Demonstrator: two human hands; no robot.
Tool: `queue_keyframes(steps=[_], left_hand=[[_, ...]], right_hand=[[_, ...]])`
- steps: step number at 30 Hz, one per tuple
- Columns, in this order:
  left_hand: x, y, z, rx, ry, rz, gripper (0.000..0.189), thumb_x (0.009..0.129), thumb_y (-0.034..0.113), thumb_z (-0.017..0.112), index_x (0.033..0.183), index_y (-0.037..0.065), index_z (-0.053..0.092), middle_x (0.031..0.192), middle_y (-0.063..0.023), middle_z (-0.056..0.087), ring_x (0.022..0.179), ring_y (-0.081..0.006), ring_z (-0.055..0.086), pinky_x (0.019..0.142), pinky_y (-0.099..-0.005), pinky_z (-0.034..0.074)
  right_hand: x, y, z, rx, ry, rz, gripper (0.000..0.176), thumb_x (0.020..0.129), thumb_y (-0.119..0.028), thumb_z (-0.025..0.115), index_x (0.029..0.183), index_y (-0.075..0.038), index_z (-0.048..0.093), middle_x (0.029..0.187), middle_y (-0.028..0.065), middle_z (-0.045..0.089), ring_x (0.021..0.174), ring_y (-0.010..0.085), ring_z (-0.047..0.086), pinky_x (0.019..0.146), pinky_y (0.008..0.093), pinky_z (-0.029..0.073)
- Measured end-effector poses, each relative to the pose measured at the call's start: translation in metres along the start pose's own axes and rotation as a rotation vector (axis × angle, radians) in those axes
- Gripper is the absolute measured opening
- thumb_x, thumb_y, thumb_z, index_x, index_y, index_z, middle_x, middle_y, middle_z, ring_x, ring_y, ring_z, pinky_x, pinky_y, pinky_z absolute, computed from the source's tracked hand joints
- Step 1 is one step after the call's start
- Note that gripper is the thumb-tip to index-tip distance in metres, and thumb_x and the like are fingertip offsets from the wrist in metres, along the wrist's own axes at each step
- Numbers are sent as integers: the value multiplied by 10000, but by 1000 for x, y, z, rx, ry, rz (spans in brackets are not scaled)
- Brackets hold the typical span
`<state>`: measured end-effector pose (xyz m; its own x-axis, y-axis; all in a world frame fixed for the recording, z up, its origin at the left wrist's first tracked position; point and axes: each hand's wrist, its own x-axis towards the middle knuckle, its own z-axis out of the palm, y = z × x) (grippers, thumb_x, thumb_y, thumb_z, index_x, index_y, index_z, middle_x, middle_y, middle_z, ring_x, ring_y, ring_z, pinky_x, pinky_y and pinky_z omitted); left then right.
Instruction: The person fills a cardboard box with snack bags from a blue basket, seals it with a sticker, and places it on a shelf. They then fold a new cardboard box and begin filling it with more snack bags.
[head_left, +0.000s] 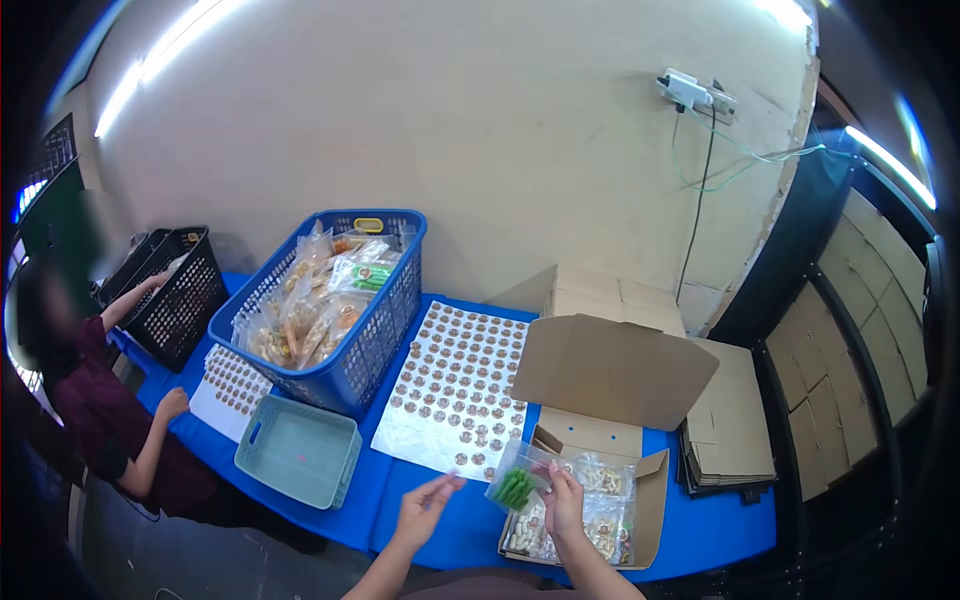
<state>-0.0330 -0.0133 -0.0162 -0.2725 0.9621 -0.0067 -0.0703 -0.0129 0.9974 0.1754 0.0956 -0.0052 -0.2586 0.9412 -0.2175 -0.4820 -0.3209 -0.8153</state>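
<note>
My right hand [564, 505] grips a small clear plastic bag [514, 486] with green pieces inside, held up over the near left side of an open cardboard box [650, 510]. Inside that box lie several clear packets [606, 525] with pale and mixed contents. My left hand [428, 508] is pinched closed to the left of the bag, just off the lower edge of a white sticker sheet [420, 440]. A tiny round piece at its fingertips looks like a sticker [459, 482]. Rows of round brown stickers cover most of the sheet; its lower left part is bare.
A blue basket [372, 345] full of packed bags stands behind a grey-green tray [300, 495]. Flattened cardboard [735, 420] is stacked at the right. At the left, a co-worker [130, 420] reaches into a black crate [195, 310], near another sticker sheet [228, 395].
</note>
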Motion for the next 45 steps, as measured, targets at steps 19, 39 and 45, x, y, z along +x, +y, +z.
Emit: queue_keyframes(steps=[19,39,45], left_hand=[[20,-41,57,-142,-179,-135,476,985,237,476,1358,-18,331,1302,-135,457,1213,-191,426,1017,-306,346],[14,-22,39,-89,-305,-136,192,941,208,574,985,27,622,935,-46,666,907,-109,599,823,-254,460],[12,4,43,-22,-315,-133,418,1010,337,382,992,-5,620,999,-98,653,956,-150,588,901,-297,425]], right_hand=[[-3,30,1,-423,-153,210,382,903,-189,630,1208,28,551,1109,81,608,1077,136,517,889,260,427],[-22,-24,-3,-888,-469,-47,253,926,-218,562,1005,-4,671,934,125,658,894,216,609,814,319,463],[-29,-16,-18,-779,-458,35,298,939,-245,534,1063,1,648,1000,154,661,894,218,615,823,334,463]])
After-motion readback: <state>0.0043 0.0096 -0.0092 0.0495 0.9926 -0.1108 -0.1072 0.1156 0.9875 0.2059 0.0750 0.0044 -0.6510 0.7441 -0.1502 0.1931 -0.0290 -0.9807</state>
